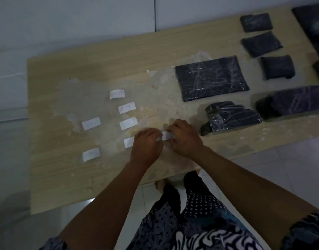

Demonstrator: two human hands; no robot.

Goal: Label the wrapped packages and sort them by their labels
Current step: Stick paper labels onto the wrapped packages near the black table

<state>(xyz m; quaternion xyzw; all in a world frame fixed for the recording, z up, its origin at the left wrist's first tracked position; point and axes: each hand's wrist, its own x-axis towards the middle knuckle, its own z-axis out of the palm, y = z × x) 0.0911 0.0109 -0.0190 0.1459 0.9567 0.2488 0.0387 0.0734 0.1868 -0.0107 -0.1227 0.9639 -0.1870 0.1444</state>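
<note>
Both hands meet over the near middle of the wooden table (65,73). My left hand (146,147) and my right hand (184,138) pinch the two ends of one small white paper label (165,136) between their fingertips. Several other white labels lie flat on the table to the left, such as one (117,94), another (91,123) and a third (91,154); one label (129,142) is partly hidden under my left hand. Black film-wrapped packages lie to the right: a flat large one (211,78) and a lumpy one (229,117) closest to my right hand.
More black wrapped packages sit at the far right: three small ones (256,22), (261,44), (276,67), a long one (292,101) and a dark large shape (311,24) at the corner. The table's near edge runs above my patterned clothing (182,222). White tiled floor surrounds the table.
</note>
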